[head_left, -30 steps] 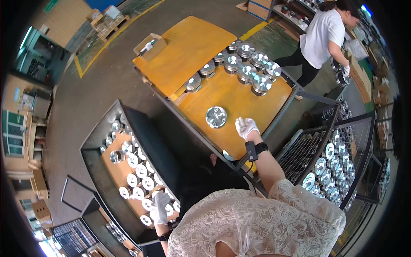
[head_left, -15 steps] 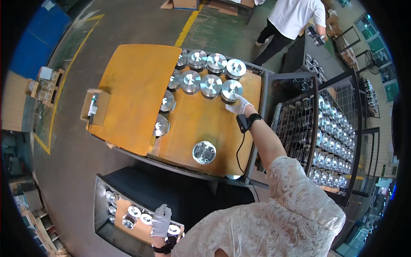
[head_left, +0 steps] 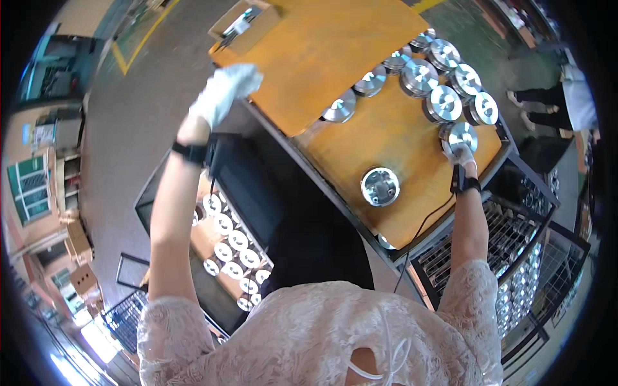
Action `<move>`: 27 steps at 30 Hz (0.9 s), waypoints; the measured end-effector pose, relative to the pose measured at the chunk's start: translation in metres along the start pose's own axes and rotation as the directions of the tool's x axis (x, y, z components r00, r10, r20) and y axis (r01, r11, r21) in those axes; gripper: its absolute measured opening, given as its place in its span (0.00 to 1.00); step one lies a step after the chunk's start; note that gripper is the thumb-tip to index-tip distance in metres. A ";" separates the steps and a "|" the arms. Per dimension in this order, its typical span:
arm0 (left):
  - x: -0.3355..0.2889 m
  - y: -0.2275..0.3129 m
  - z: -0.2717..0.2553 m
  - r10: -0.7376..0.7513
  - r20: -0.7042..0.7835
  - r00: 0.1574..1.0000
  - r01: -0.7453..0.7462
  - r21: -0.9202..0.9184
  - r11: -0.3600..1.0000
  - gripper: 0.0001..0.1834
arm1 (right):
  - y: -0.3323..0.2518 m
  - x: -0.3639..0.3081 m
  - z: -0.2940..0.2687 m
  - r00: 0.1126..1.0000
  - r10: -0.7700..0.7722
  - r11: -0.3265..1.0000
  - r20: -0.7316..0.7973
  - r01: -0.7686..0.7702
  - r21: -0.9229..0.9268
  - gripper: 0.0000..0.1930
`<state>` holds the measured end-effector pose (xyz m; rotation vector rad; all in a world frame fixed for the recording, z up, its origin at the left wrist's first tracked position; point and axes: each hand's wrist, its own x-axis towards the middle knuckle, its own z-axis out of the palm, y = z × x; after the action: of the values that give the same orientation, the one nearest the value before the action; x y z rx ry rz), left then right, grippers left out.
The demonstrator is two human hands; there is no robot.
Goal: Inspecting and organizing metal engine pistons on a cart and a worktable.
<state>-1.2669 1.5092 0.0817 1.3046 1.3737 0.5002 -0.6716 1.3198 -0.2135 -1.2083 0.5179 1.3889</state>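
My right hand, in a white glove, grips the near side of a shiny metal piston. This piston stands on the orange board at the end of the nearer row, with its flat crown up. More pistons stand beside and behind it. Closer to me lies a lone piston with its hollow underside up. My left hand, also gloved, is raised off the left edge of the orange cover sheet. Its fingers are loosely stretched and slightly blurred, and I see nothing in them.
A small cardboard box with a device in it sits on the cover sheet. Below left, a dark-sided bin holds several pistons. At right stands a wire cage of pistons. A cable runs from my right wrist. Another person stands far right.
My view has turned, so the table appears swung round. My left hand has risen from over the piston bin to beside the cover sheet. My right hand stays at the same piston.
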 end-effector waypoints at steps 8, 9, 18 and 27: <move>-0.078 0.034 0.047 0.091 0.278 0.956 0.137 -0.699 0.702 0.22 | 0.076 -0.178 -0.071 0.960 -0.262 0.949 0.099 0.275 -0.156 0.22; -0.096 0.023 0.062 0.027 0.317 0.948 0.216 -0.703 0.678 0.22 | 0.088 -0.206 -0.071 0.964 -0.234 0.963 0.130 0.248 -0.109 0.24; -0.264 0.031 0.243 0.076 0.739 0.669 0.095 -0.186 0.978 0.20 | 0.130 -0.425 -0.066 0.867 -0.476 0.879 0.150 0.464 0.108 0.25; -0.271 0.069 0.334 0.257 0.511 0.820 -0.139 -0.257 0.956 0.23 | 0.142 -0.528 -0.072 0.808 -0.512 0.859 0.292 0.491 0.146 0.23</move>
<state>-1.0072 1.1678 0.1570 1.2918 0.6957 0.3631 -0.8799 0.9837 0.1707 -0.9467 -0.0016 1.0643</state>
